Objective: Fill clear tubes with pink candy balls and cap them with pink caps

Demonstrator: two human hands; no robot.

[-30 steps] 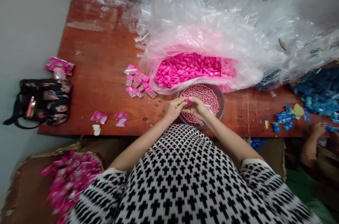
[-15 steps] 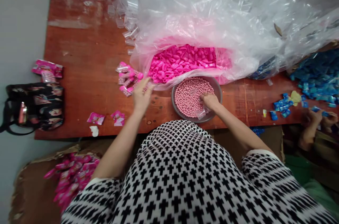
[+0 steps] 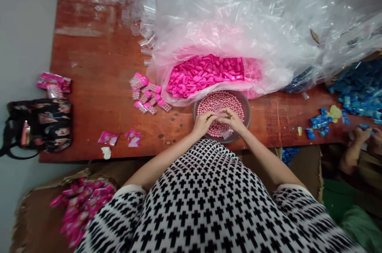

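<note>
A grey bowl full of pink round beads sits at the table's front edge. Over it my left hand and my right hand meet, fingers closed at the tips around a small clear plastic container. The fingers partly cover it, so how full it is I cannot tell. Another clear container lies on the beads below my right hand. Left of the bowl lies a group of bead-filled containers with pink caps. Behind the bowl, loose pink caps fill an open plastic bag.
Clear empty containers lie at the bag's left. Pink packets, a patterned handbag and a carton of pink packets are leftward. At right are blue pieces and another person's hands.
My left hand has come right from the capped containers to the bowl, leaving one there. My right hand has lifted slightly from the beads, and both now meet at the clear container.
</note>
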